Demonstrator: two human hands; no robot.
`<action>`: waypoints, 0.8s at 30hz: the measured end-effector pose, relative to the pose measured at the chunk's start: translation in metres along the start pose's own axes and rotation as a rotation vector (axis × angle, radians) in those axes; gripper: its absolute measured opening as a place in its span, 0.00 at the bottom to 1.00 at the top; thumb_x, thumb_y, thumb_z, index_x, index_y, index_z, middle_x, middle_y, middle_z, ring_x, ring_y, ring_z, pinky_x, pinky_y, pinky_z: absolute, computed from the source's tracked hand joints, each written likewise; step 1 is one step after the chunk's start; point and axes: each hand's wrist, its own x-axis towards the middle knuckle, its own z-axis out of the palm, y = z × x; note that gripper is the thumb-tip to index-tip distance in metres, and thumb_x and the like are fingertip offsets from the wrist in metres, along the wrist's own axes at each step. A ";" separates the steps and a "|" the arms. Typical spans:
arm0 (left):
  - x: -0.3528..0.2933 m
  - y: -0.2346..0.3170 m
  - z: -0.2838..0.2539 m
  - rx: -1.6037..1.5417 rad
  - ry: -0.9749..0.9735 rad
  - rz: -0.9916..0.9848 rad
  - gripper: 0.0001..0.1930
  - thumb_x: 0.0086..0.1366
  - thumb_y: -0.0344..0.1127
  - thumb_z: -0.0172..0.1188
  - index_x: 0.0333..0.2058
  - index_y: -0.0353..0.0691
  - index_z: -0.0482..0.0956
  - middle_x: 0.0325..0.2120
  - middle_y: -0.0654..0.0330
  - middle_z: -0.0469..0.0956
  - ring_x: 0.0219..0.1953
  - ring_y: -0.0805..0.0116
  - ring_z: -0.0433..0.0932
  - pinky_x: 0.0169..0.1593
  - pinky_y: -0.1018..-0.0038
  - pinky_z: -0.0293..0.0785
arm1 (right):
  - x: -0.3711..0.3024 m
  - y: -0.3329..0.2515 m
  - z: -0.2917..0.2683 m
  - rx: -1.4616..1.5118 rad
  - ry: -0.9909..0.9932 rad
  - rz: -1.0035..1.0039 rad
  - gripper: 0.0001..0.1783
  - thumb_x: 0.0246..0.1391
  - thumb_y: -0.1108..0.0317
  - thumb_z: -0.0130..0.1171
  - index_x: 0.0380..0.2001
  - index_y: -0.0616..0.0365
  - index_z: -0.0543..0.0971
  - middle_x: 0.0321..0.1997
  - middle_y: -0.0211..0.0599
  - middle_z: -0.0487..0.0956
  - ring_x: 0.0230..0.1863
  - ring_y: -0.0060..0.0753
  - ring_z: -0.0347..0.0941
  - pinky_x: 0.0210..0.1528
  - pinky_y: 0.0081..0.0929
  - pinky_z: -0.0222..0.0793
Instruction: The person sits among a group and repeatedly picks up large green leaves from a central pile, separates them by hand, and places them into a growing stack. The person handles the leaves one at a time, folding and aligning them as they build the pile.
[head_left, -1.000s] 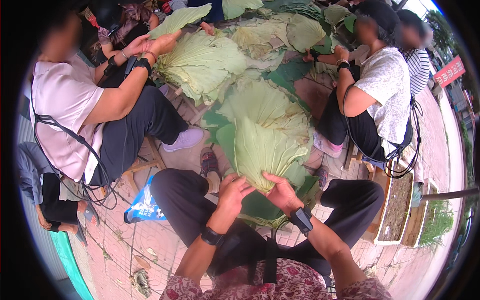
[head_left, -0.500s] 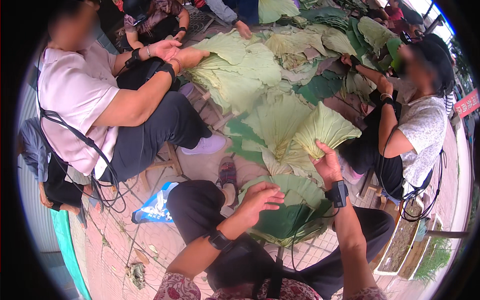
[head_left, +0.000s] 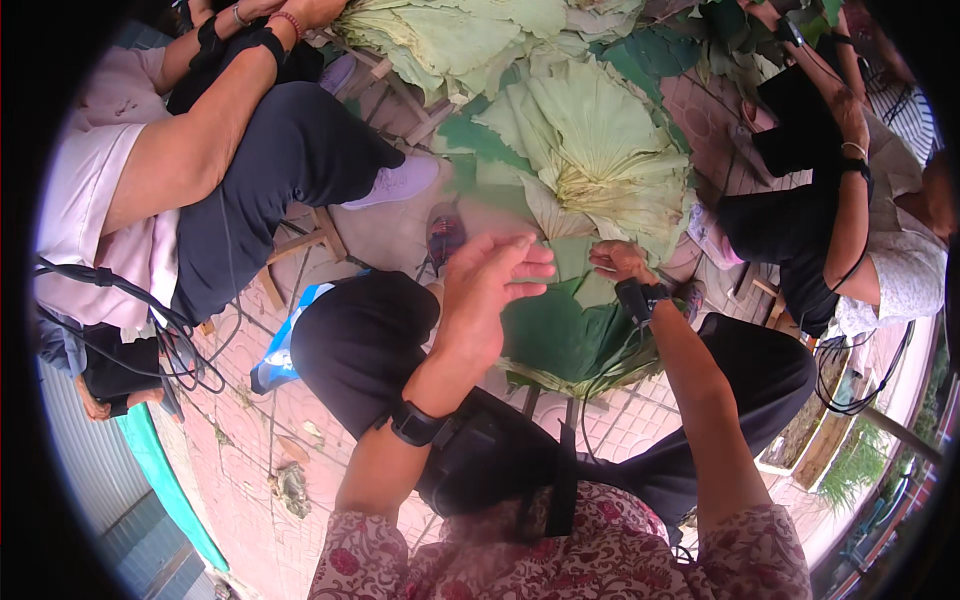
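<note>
A person in a red-floral top (head_left: 590, 550) sits over piles of large leaves on a patterned pavement (head_left: 235, 450). The left hand (head_left: 482, 298) hangs in the air with nothing in its grasp, fingers extended and thumb apart, to the left of a stack of dark green leaves (head_left: 560, 330). The right hand (head_left: 622, 262) is low over the far side of that stack, fingers loosely bent; whether it grips a leaf cannot be told. Just beyond lies a spread of pale green leaves (head_left: 610, 165), creased and fanned open. At left, a co-worker in dark trousers (head_left: 290, 165) sits near another pale pile (head_left: 450, 40). A blue-and-white bag (head_left: 283, 350) rests beside the person's left knee (head_left: 360, 325).
</note>
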 end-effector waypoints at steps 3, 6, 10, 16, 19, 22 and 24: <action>-0.003 0.003 -0.003 0.006 0.003 0.009 0.09 0.68 0.34 0.57 0.43 0.37 0.76 0.38 0.54 0.82 0.41 0.64 0.81 0.44 0.71 0.77 | -0.030 0.066 -0.031 -0.387 0.045 -0.013 0.15 0.53 0.60 0.66 0.34 0.63 0.80 0.27 0.38 0.80 0.25 0.34 0.77 0.31 0.28 0.76; -0.005 0.001 -0.006 0.019 -0.030 0.008 0.10 0.68 0.34 0.56 0.44 0.37 0.76 0.39 0.53 0.82 0.41 0.63 0.81 0.44 0.70 0.77 | -0.081 0.116 -0.067 -0.280 0.085 0.381 0.20 0.53 0.53 0.68 0.35 0.62 0.81 0.27 0.40 0.82 0.22 0.33 0.77 0.25 0.33 0.73; -0.005 -0.002 -0.009 0.018 -0.060 0.006 0.10 0.68 0.34 0.55 0.44 0.36 0.76 0.40 0.52 0.82 0.42 0.63 0.81 0.45 0.70 0.77 | -0.111 0.181 -0.103 -0.557 -0.031 0.508 0.33 0.52 0.43 0.67 0.49 0.61 0.77 0.42 0.49 0.81 0.37 0.42 0.80 0.40 0.40 0.75; -0.008 -0.010 0.000 0.053 -0.062 -0.017 0.10 0.69 0.34 0.55 0.44 0.36 0.76 0.39 0.53 0.82 0.41 0.64 0.81 0.44 0.70 0.77 | -0.075 0.273 -0.141 -0.915 -0.024 -0.207 0.41 0.51 0.35 0.62 0.55 0.60 0.75 0.53 0.51 0.79 0.58 0.44 0.73 0.61 0.40 0.64; 0.001 -0.014 0.008 0.099 -0.066 -0.039 0.10 0.69 0.34 0.55 0.44 0.36 0.76 0.38 0.53 0.82 0.41 0.64 0.81 0.44 0.71 0.76 | -0.058 0.277 -0.121 -0.667 0.344 -0.057 0.49 0.43 0.30 0.64 0.54 0.65 0.76 0.56 0.53 0.77 0.66 0.43 0.66 0.67 0.38 0.57; 0.009 -0.019 0.016 0.158 -0.067 -0.048 0.09 0.69 0.34 0.55 0.44 0.37 0.76 0.37 0.54 0.82 0.40 0.64 0.81 0.44 0.71 0.76 | -0.056 0.249 -0.080 -0.564 0.540 0.241 0.57 0.35 0.30 0.70 0.54 0.73 0.73 0.56 0.59 0.75 0.65 0.50 0.66 0.66 0.37 0.59; 0.014 -0.020 0.022 0.191 -0.069 -0.042 0.09 0.69 0.35 0.56 0.43 0.37 0.77 0.37 0.54 0.82 0.39 0.65 0.81 0.43 0.72 0.76 | -0.061 0.221 -0.052 -0.534 0.631 0.305 0.59 0.32 0.32 0.73 0.53 0.77 0.72 0.55 0.62 0.76 0.62 0.53 0.69 0.64 0.38 0.63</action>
